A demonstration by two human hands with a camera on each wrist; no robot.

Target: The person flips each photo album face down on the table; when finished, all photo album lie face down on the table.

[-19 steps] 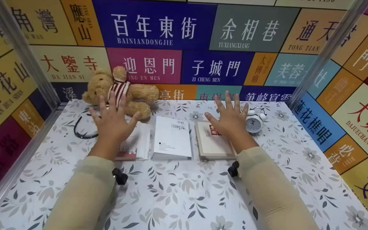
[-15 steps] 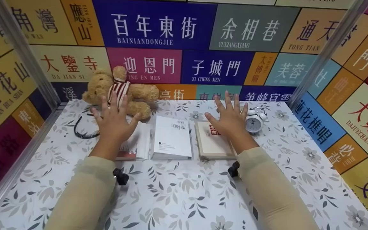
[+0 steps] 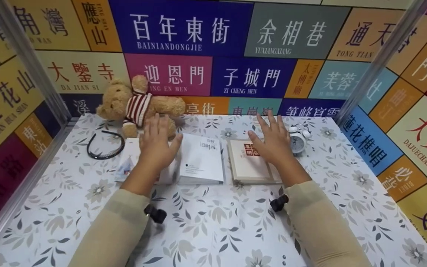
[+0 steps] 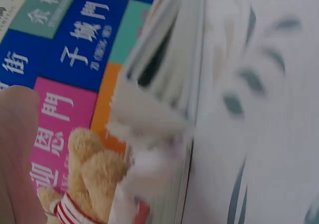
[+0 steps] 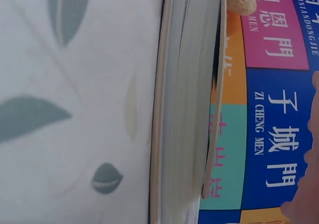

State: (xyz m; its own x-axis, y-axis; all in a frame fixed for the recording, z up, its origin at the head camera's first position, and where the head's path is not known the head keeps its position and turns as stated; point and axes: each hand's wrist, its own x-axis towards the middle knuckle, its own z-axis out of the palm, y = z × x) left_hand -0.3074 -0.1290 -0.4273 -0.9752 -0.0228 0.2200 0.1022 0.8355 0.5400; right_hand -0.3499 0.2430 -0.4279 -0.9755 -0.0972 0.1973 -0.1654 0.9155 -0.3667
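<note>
Three books lie flat in a row mid-worktop: left book (image 3: 135,163) partly under the left hand (image 3: 156,146), white middle book (image 3: 201,159) just beside it, beige book with red label (image 3: 248,163) under the right hand (image 3: 271,142). Left hand is flat, fingers straight and together, thumb out toward the middle book; it grips nothing. Right hand likewise flat, fingers spread, nothing held. Can't tell from the head view whether either palm presses the covers or hovers just above; the wrist views only show page edges (image 5: 184,109) and blur.

Outward: teddy bear (image 3: 139,105) in a striped top lies just behind the left hand's fingertips; black hairband (image 3: 104,146) left of the books; white alarm clock (image 3: 298,140) just beside the right hand's outer edge. Floral worktop (image 3: 213,230) below, sign-covered walls around.

Risks, as I judge: the right hand is close to the clock, so a sideways sweep could knock it over. The left hand pushing forward could shove the bear. Flat palms have poor purchase on slick covers, so the books could slide or skew against each other.
</note>
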